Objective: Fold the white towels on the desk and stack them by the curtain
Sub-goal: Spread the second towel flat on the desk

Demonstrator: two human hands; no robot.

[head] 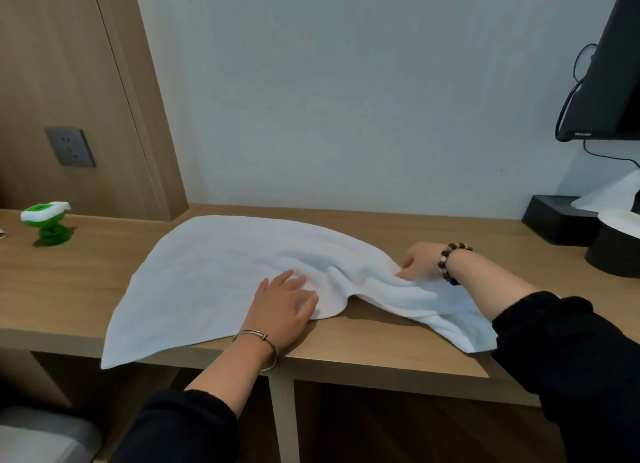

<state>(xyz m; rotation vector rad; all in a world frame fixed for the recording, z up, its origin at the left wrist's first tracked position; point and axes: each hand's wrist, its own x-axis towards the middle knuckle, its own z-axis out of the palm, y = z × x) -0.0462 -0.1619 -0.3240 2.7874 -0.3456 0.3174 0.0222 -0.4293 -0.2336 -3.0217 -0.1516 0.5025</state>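
Well, the job has only just begun, I think. Far on the left, one small green and white thing [46, 225] stands on the worktop [381, 338]. Next comes one white towel [214, 272], and it is the only towel I can see. It lies spread open in the middle of the worktop, with its near left corner hanging over the front edge. It is not folded yet. Its left part is smooth and flat, but its right part is bunched up in wrinkles.

The left hand [284, 305] lies flat on the towel near the front edge. Its fingers are straight and spread, pressing the cloth down and gripping nothing. The right hand [420, 261] is further right, at the bunched part, with its fingers curled to pinch the cloth there. That makes two hands, both on the one towel.

On the far right sits one black box [550, 218], and one black screen [602, 81] hangs above it. No curtain shows, and no pile of folded towels. So the folding and the stacking are both left to do.
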